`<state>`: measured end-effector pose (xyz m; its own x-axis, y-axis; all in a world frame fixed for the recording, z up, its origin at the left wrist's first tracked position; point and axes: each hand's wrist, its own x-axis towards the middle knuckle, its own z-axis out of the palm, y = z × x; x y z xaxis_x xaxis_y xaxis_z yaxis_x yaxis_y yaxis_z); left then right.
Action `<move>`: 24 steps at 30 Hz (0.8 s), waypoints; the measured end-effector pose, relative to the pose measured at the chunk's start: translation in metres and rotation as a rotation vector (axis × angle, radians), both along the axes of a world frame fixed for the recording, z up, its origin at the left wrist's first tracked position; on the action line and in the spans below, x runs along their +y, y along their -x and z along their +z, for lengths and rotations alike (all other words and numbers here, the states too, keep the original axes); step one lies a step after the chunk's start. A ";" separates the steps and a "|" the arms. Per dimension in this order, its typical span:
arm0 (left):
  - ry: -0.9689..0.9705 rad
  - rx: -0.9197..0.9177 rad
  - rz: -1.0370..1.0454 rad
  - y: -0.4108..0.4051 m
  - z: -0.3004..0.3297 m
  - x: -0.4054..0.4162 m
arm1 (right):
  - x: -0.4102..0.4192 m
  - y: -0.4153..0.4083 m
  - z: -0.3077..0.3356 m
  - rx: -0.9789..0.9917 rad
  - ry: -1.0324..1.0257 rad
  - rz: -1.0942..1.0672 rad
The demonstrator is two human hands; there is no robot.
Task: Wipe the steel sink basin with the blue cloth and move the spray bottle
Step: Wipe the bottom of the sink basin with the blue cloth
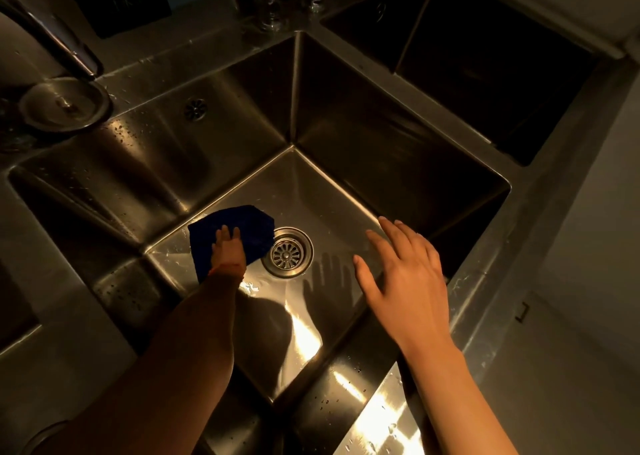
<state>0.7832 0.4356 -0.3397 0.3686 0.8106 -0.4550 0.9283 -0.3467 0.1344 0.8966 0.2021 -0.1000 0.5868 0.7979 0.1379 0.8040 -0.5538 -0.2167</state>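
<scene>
**Cloth pressed to the basin floor**

Down on the floor of the steel sink basin (346,195), the blue cloth (239,233) is pressed flat by the left hand (228,250), its fingers laid straight over the fabric. The cloth is spread toward the floor's left corner, its right edge just beside the round drain strainer (287,252). Above the basin's right side, the right hand (405,278) is held with fingers spread and nothing grasped. Water droplets are seen on the near rim. A tap base (64,106) is mounted at the far left corner.
</scene>
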 end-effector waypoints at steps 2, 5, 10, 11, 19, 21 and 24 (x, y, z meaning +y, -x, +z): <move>0.005 0.013 -0.006 -0.002 0.001 0.005 | -0.001 0.000 0.000 0.001 -0.008 -0.004; -0.002 0.034 -0.015 -0.004 0.002 0.010 | -0.002 0.000 -0.001 0.007 -0.022 -0.012; -0.017 0.027 -0.056 0.004 -0.002 0.005 | -0.003 0.000 -0.002 0.017 -0.030 -0.022; -0.018 0.028 -0.062 0.007 -0.004 0.002 | -0.003 0.001 -0.002 0.018 -0.030 -0.026; 0.020 0.079 -0.124 0.001 -0.001 0.018 | -0.003 0.000 -0.001 0.029 -0.035 -0.036; 0.027 0.092 -0.156 -0.004 0.001 0.028 | -0.003 0.000 -0.001 0.026 -0.047 -0.038; 0.029 0.105 -0.197 -0.011 0.001 0.034 | -0.004 0.000 -0.001 0.022 -0.054 -0.039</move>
